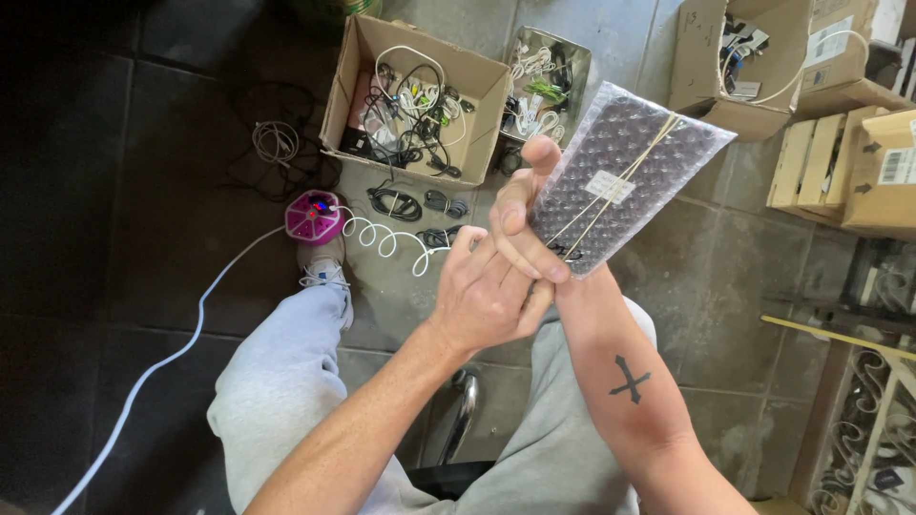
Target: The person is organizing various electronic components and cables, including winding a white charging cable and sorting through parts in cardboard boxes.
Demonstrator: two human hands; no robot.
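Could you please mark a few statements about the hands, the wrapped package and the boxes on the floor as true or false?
1. The right hand holds a bubble-wrapped package. True.
2. Rubber bands cross the package. True.
3. The left hand rests on the knee. False: it touches the right hand at the package's lower edge.
4. The open cardboard box is full of books. False: it holds tangled cables.
5. A purple power strip lies on the floor. True.
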